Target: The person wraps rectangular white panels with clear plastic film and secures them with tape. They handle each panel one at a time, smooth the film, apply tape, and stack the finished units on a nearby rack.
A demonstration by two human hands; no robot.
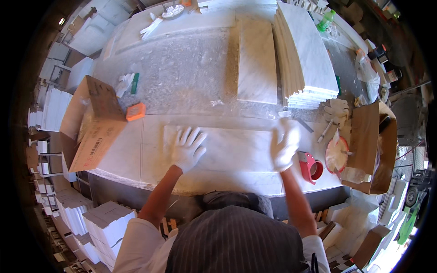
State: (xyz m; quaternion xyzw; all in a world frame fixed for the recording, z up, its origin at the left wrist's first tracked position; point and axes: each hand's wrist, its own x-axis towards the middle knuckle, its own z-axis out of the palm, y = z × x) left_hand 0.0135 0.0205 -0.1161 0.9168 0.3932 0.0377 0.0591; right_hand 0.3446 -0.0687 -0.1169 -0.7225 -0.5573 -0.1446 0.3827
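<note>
A white marble slab (232, 148) with faint grey veins lies flat on the worktable in front of me. Over its left end, my left hand (189, 149) in a white glove rests with fingers spread, holding nothing. My right hand (285, 146), also gloved in white, is at the slab's right end. Motion smears its fingers, so their pose and any grip cannot be made out. Just right of that hand stands a red tape dispenser (310, 168). Beside the dispenser is a round red-rimmed bowl (337, 155) of pale paste.
Marble slabs are stacked (309, 59) at the far right, beside a single slab (257, 63). An open cardboard box (98, 132) stands at left, another box (364, 127) at right. An orange block (135, 111) sits near the left box. A clear bottle (356, 175) lies at the right edge.
</note>
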